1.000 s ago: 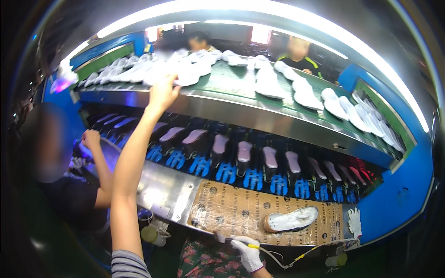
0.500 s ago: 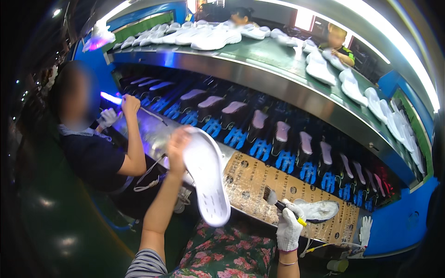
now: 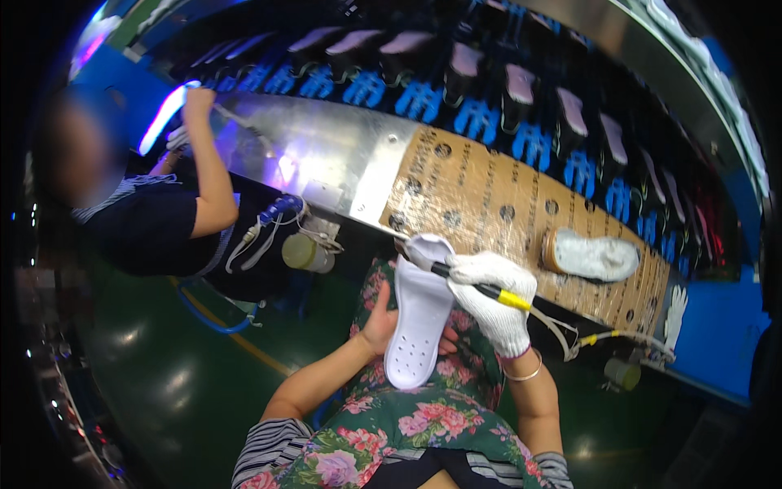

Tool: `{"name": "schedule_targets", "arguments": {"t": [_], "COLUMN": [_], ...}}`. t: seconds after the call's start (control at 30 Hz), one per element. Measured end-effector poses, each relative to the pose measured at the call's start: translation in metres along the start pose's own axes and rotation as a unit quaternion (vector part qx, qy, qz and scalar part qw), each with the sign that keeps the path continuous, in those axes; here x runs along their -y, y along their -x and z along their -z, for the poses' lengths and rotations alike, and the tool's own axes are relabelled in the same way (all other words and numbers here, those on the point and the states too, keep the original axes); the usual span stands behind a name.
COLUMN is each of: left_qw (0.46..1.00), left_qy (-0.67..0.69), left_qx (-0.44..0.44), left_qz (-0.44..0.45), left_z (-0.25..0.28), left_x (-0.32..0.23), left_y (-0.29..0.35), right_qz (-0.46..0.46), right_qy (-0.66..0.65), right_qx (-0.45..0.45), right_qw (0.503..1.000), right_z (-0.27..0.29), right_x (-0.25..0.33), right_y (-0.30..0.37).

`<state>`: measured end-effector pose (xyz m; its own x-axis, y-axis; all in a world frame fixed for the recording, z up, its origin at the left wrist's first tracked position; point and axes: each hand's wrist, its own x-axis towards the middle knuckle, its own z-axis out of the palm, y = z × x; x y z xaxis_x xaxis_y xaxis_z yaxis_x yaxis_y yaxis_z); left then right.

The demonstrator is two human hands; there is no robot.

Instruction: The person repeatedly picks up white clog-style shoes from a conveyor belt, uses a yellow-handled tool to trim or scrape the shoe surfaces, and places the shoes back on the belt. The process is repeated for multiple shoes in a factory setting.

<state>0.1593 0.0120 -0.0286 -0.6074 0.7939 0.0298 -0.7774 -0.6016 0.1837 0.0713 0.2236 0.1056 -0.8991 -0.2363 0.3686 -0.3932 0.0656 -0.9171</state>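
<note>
A white shoe sole [image 3: 418, 318] with small holes in its near end lies lengthwise in front of me. My left hand [image 3: 380, 324] cradles it from beneath, thumb along its left side and fingertips showing at its right. In a white knit glove, my right hand [image 3: 493, 297] grips a brush [image 3: 464, 281] with a dark handle and a yellow end. The brush head is over the sole's far end, seemingly touching inside its raised rim. Right of the glove, a sole-shaped piece with a whitish, wet-looking inside [image 3: 599, 257] rests on the brown cardboard [image 3: 489, 208].
A co-worker [image 3: 155, 212] at the left holds a glowing violet light [image 3: 167, 118] over the steel table [image 3: 309, 138]. Blue holders [image 3: 476, 121] with shoe forms line the far side. A thin hose [image 3: 558, 330], a hanging white glove [image 3: 675, 314] and a yellowish jar [image 3: 305, 253] are nearby.
The sole has come down and closer to my body, now supported from below. My right hand has brought the brush left from the cardboard to the sole. The view has tilted downward.
</note>
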Motion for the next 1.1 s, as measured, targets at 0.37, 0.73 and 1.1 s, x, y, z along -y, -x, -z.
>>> {"name": "schedule_targets", "arguments": {"t": [0.37,0.73,1.1], "left_qw": [0.912,0.893,0.936], "left_qy": [-0.162,-0.227,-0.035], "left_qx": [-0.295,-0.289,-0.156], "left_qz": [-0.233,-0.258,-0.314], "left_z": [-0.062,-0.047,0.002], "left_x": [-0.032,-0.024,-0.033], "left_y": [-0.065,-0.067,-0.052], "right_qz": [0.202,0.193,0.209], "right_qy": [0.195,0.122,0.076], "right_qx": [0.011,0.081,0.094], "right_qw": [0.960,0.970,0.970], "right_z": [-0.007,-0.018,-0.017], "right_x": [-0.004,-0.005,-0.019], "right_y": [-0.030,-0.012,-0.008]}}
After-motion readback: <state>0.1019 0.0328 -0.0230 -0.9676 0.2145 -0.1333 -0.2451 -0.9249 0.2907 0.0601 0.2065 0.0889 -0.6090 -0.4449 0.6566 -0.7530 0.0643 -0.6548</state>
